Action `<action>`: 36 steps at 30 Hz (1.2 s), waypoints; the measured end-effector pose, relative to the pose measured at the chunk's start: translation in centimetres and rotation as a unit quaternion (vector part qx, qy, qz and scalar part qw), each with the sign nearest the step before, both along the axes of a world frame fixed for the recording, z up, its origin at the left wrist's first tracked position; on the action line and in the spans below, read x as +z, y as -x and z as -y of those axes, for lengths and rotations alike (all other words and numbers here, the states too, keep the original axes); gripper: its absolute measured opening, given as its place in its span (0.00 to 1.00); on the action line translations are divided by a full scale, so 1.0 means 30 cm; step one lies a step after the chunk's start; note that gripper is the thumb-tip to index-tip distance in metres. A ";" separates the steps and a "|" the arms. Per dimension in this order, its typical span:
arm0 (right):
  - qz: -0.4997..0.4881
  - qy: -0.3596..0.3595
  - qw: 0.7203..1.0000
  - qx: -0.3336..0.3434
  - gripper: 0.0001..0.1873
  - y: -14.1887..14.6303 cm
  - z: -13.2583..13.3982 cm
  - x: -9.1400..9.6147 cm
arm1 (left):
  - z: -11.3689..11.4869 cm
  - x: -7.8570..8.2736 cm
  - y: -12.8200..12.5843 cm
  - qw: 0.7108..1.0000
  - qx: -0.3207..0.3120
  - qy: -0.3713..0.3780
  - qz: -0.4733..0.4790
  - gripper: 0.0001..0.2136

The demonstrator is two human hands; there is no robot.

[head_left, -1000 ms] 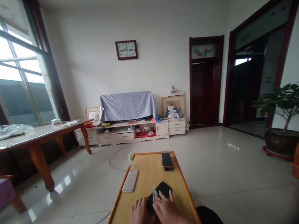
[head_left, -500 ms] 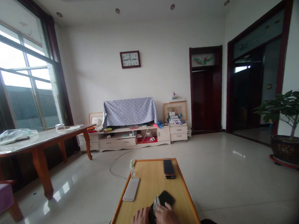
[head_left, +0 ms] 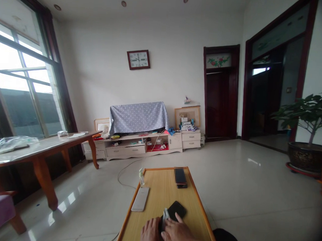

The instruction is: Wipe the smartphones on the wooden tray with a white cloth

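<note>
A black smartphone (head_left: 179, 209) lies at an angle on the small wooden table (head_left: 160, 181), its near part covered by my hands. My left hand (head_left: 150, 234) has its fingers curled at the phone's near left side, holding it. Over the phone, my right hand (head_left: 178, 233) presses a pale folded cloth or wipe (head_left: 165, 217) against its surface, the thumb side pointing up the screen. To the left lies a light-coloured phone (head_left: 140, 199), face down. Behind that stands a small clear spray bottle (head_left: 141, 177) with a pale green top.
Another dark phone (head_left: 180, 178), partly blurred out, rests near the table's far right corner. A grey cable (head_left: 119, 176) runs over the floor. Beyond are a white TV cabinet (head_left: 127, 151), a longer table (head_left: 48, 147) at left and a potted plant (head_left: 307, 155) at right.
The whole scene has shifted slightly up and left as my head moved. My hands stay on the black smartphone, with the right hand and cloth slightly nearer its lower left part.
</note>
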State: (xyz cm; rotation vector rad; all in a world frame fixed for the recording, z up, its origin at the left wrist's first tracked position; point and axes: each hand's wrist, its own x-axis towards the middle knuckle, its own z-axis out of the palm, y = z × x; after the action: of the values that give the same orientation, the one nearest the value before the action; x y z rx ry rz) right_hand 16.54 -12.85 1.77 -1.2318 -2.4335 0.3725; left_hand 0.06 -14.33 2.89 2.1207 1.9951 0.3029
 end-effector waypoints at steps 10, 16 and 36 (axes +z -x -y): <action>-0.009 -0.024 0.996 -0.087 0.26 0.010 -0.011 0.024 | -0.013 -0.054 0.005 0.999 -0.005 -0.037 0.007 0.24; -0.015 -0.029 0.999 -0.025 0.25 0.013 0.000 0.018 | -0.005 -0.045 0.007 0.999 -0.004 -0.039 0.001 0.23; -0.019 0.005 0.982 -0.190 0.28 -0.009 -0.035 0.043 | -0.005 -0.048 0.006 0.998 -0.012 -0.052 0.013 0.28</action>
State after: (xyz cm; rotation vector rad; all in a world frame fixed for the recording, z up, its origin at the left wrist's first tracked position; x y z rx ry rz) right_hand 16.81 -11.78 3.04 -1.6344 -2.1017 0.2918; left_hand -0.12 -14.19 1.45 2.1899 1.9780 0.4378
